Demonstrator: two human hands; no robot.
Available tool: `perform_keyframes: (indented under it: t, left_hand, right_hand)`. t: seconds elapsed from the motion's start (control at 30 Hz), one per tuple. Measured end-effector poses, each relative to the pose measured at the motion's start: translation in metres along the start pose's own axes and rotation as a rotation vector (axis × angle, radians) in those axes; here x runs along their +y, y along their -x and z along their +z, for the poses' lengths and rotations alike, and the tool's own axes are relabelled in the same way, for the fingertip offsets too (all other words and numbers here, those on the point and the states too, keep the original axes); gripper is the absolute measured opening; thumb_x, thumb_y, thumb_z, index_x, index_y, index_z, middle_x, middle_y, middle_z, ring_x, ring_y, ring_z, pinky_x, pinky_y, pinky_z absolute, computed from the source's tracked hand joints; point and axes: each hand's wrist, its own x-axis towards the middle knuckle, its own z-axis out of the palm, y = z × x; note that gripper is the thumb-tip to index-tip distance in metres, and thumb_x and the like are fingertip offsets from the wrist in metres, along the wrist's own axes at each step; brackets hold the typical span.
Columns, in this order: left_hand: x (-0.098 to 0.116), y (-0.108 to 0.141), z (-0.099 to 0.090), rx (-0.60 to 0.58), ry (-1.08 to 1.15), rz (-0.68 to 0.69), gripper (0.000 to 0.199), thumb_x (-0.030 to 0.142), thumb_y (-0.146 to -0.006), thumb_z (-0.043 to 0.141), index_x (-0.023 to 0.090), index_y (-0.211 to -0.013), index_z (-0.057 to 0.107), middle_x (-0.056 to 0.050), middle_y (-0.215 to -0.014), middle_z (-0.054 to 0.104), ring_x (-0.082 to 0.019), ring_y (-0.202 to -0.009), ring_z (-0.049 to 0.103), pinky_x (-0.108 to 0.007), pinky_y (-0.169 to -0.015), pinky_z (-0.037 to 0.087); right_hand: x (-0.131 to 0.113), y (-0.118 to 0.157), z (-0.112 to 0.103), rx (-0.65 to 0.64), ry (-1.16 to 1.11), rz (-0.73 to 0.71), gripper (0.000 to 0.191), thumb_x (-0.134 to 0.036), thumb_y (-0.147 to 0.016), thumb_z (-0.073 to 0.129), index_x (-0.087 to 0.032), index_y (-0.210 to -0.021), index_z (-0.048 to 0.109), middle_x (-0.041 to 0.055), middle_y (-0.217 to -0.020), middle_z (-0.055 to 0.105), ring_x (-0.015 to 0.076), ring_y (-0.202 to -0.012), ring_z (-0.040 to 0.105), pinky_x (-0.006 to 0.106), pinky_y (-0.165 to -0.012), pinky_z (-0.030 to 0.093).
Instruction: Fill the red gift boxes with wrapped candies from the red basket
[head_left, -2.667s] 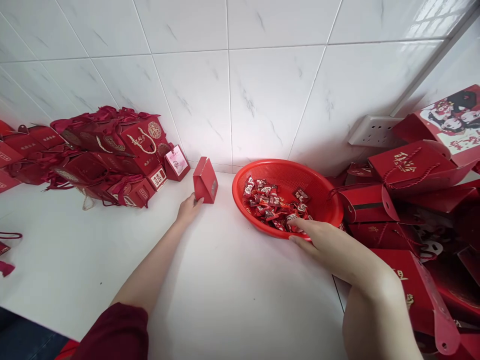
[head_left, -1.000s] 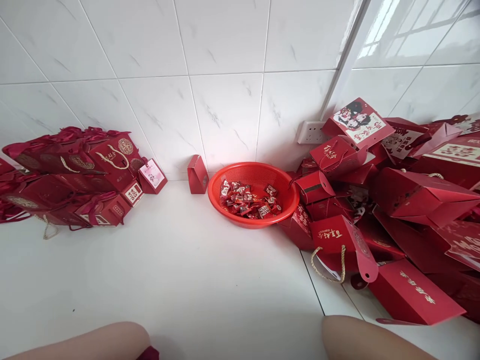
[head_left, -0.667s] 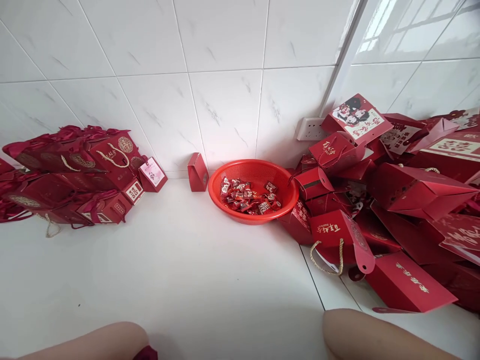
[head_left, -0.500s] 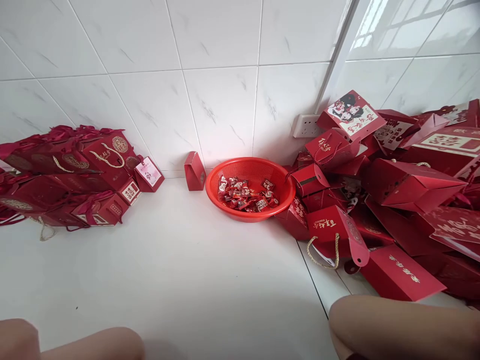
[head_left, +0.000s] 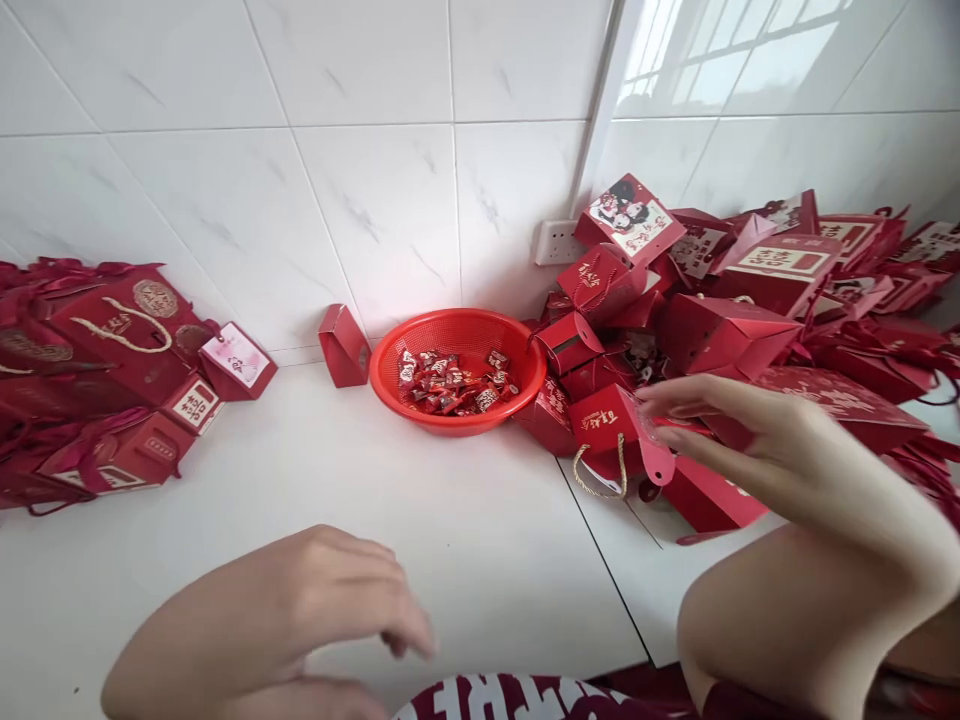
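My right hand (head_left: 750, 440) reaches over the right-hand pile, its fingers apart and close to a red box with a gold rope handle (head_left: 609, 432); whether it touches the box is unclear. Low in the view, my left hand (head_left: 330, 600) hangs over the white floor with fingers bent and spread, nothing seen in it. Beyond the hands, a red plastic basket (head_left: 459, 425) holds small red wrapped pieces (head_left: 450, 382). A small red slant-topped box (head_left: 344, 347) stands upright just left of the basket.
A large heap of red gift boxes (head_left: 727, 335) lies at the right against the wall. Stacked red boxes with ribbons (head_left: 112, 340) stand at the left. A wall socket (head_left: 556, 243) is behind the basket. My bent knee (head_left: 742, 600) is at lower right.
Both my hands have come into view, the right one over the box pile and the left one low over the floor. The view has turned to the right.
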Motion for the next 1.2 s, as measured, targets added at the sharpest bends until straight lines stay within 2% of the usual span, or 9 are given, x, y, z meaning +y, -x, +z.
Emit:
perform_keyframes:
  t: [0.2,0.27,0.37,0.53,0.63,0.77,0.9,1.07,1.2]
  left_hand:
    - [-0.011,-0.024,0.012,-0.056,-0.113,-0.22,0.03,0.042,-0.091,0.061,0.03,-0.119,0.064,0.002,-0.111,0.071,-0.018,-0.096,0.068,-0.024,-0.084,0.048]
    - [-0.015,-0.026,0.019,-0.051,-0.15,-0.245,0.031,0.043,-0.092,0.059,0.03,-0.121,0.063,0.002,-0.113,0.07,-0.018,-0.098,0.068,-0.025,-0.084,0.048]
    - [-0.016,-0.027,0.025,-0.026,-0.205,-0.251,0.031,0.043,-0.093,0.058,0.03,-0.12,0.063,0.001,-0.112,0.071,-0.019,-0.097,0.069,-0.026,-0.082,0.049]
    - [-0.005,-0.024,0.033,0.047,-0.255,-0.211,0.028,0.042,-0.095,0.055,0.03,-0.119,0.063,0.002,-0.11,0.071,-0.017,-0.093,0.069,-0.025,-0.08,0.05]
    - [0.001,-0.025,0.035,0.171,-0.274,-0.178,0.022,0.036,-0.096,0.054,0.031,-0.116,0.064,0.003,-0.109,0.069,-0.015,-0.093,0.067,-0.024,-0.081,0.049]
    - [-0.004,-0.038,0.041,0.388,-0.256,-0.093,0.017,0.029,-0.097,0.053,0.028,-0.107,0.067,0.0,-0.113,0.067,-0.016,-0.1,0.065,-0.026,-0.089,0.049]
    - [-0.034,-0.057,0.059,0.617,-0.258,-0.093,0.02,0.026,-0.096,0.053,0.024,-0.111,0.066,-0.005,-0.123,0.062,-0.019,-0.108,0.061,-0.031,-0.091,0.05]
    - [-0.092,-0.062,0.096,0.802,-0.44,-0.143,0.042,0.039,-0.084,0.068,0.024,-0.122,0.061,-0.01,-0.132,0.057,-0.03,-0.12,0.055,-0.048,-0.104,0.041]
    - [-0.13,-0.057,0.117,0.905,-0.152,-0.106,0.048,0.04,-0.089,0.06,0.025,-0.134,0.052,-0.012,-0.137,0.052,-0.03,-0.125,0.051,-0.046,-0.099,0.047]
  right_hand:
    - [0.01,-0.003,0.036,-0.066,0.052,0.258,0.074,-0.038,-0.079,0.066,-0.023,-0.147,0.042,0.0192,-0.129,0.059,0.0322,-0.088,0.067,0.037,-0.055,0.051]
    - [0.013,-0.003,0.048,-0.044,0.104,0.344,0.06,-0.031,-0.086,0.057,-0.02,-0.144,0.046,0.0186,-0.127,0.062,0.03,-0.085,0.068,0.035,-0.057,0.048]
    - [0.016,0.002,0.05,0.123,0.198,0.383,0.034,-0.028,-0.095,0.044,-0.018,-0.118,0.067,0.0131,-0.097,0.073,0.0262,-0.073,0.066,0.032,-0.056,0.042]
    - [-0.014,0.001,0.032,0.516,-0.042,0.136,0.025,-0.039,-0.094,0.057,-0.021,-0.097,0.072,0.0032,-0.071,0.069,0.017,-0.061,0.061,0.027,-0.058,0.042]
    - [-0.053,-0.012,0.038,0.451,-0.228,-0.02,0.019,-0.036,-0.093,0.06,-0.023,-0.092,0.072,0.0015,-0.079,0.072,0.0152,-0.064,0.062,0.025,-0.061,0.044]
    - [-0.095,-0.035,0.076,0.21,-0.355,-0.17,0.017,-0.032,-0.095,0.056,-0.025,-0.095,0.071,0.0001,-0.083,0.074,0.017,-0.07,0.065,0.027,-0.064,0.046]
    - [-0.103,-0.042,0.119,0.011,-0.496,-0.235,0.016,-0.029,-0.094,0.057,-0.027,-0.109,0.065,-0.001,-0.094,0.074,0.0174,-0.076,0.068,0.029,-0.067,0.051]
    - [-0.091,-0.028,0.145,0.207,-0.526,-0.306,0.015,-0.025,-0.096,0.054,-0.024,-0.108,0.062,0.0063,-0.106,0.067,0.0214,-0.096,0.065,0.035,-0.08,0.054]
    - [-0.092,-0.022,0.151,0.235,-0.468,-0.559,0.017,-0.023,-0.095,0.056,-0.025,-0.109,0.066,0.0108,-0.13,0.057,0.0259,-0.121,0.056,0.043,-0.098,0.05]
